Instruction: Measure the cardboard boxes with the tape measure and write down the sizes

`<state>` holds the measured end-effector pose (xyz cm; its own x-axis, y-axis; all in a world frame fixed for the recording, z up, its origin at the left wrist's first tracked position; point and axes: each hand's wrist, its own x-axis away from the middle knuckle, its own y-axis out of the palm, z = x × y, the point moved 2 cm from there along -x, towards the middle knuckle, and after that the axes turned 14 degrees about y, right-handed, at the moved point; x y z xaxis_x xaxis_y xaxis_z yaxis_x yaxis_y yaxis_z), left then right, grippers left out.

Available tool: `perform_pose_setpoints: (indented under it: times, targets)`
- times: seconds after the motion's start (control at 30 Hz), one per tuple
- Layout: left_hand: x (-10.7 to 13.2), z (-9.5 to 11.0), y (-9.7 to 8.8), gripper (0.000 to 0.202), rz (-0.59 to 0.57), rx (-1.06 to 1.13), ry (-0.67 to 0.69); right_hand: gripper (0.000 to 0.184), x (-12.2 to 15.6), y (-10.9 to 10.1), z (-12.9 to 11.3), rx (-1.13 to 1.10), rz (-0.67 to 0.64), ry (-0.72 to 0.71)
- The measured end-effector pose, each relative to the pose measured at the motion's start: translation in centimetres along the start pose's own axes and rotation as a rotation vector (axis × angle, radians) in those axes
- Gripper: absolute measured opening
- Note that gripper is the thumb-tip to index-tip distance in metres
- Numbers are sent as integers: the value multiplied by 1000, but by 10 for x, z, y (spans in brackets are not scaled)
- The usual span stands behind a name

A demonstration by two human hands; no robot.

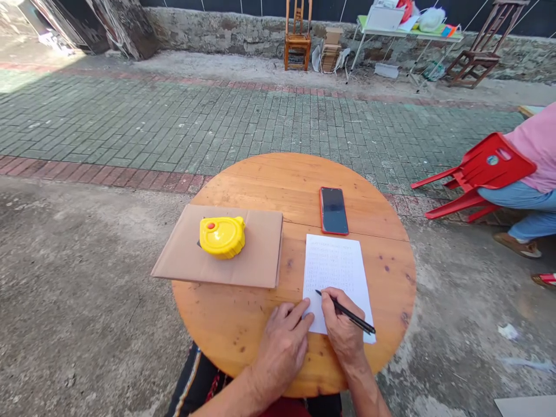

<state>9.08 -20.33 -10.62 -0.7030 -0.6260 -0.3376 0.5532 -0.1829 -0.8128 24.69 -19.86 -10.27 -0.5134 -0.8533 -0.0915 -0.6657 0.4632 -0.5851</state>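
My right hand (344,330) is closed around a black pen (354,317), its tip on the lower left part of a white sheet of paper (334,260). Rows of small handwriting cover the upper part of the sheet. My left hand (284,336) lies open and flat on the wooden table, its fingertips on the paper's lower left edge. Beyond the sheet lies a smartphone (334,211) with a red edge and a dark screen. To the left, a yellow tape measure (222,236) with a red button rests on a flat cardboard box (260,263).
The round wooden table (282,174) stands on concrete before a paved strip. At right, a person in a pink top (532,145) sits on a red plastic chair (490,165). By the far wall stand a wooden chair (297,41), stacked cardboard (330,52) and a loaded folding table (410,32).
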Motion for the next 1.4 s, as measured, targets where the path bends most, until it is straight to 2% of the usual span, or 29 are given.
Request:
perform_pose_setpoints:
  times: [0.4,0.6,0.7,0.77,0.83,0.9,1.0,1.07,1.23,1.4]
  targets:
    - [-1,0,-2,39,-4,-8,-2,23,-1,-2,-3,8,14,28]
    - [0,0,-1,39,21,7,7,23,0,-5,4,-112,-76,102]
    - [0,0,-1,38,29,0,11,23,2,-8,10,-199,-10,182]
    - [0,0,0,38,29,-3,12,21,3,-11,12,-194,41,184]
    - [0,0,0,38,32,0,15,18,2,-16,13,-128,75,104]
    - [0,0,0,38,33,4,16,17,0,-23,16,-17,76,-47]
    - [0,-1,1,37,32,10,20,26,-8,-36,24,211,44,-305]
    - [0,-1,1,38,37,10,22,33,-16,-44,30,398,33,-420]
    - [2,-1,2,41,59,10,29,42,-38,-48,31,792,-44,-500]
    - [2,-2,3,40,58,18,25,50,-36,-48,34,787,-8,-536]
